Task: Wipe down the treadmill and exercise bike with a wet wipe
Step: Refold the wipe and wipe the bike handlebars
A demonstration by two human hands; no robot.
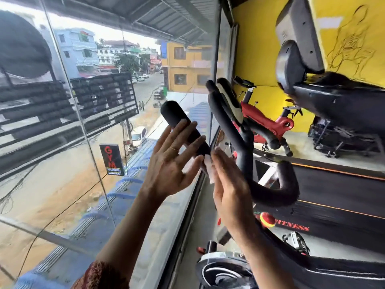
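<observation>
The exercise bike's black handlebar [227, 130] fills the middle of the view, with one foam grip [177, 119] pointing up and left. My left hand [173, 163] is spread with straight fingers, and its fingertips touch the underside of that grip. My right hand [229, 184] lies flat with straight fingers and presses a white wet wipe [209, 168] against the bar just below the grip. Only an edge of the wipe shows between my two hands. The treadmill's black belt [337, 197] and grey console [298, 38] lie to the right.
A large glass window [83, 132] stands close on the left, with a street far below. The bike's flywheel [225, 272] is at the bottom. A red exercise bike [268, 122] stands by the yellow wall [256, 49] beyond the handlebar.
</observation>
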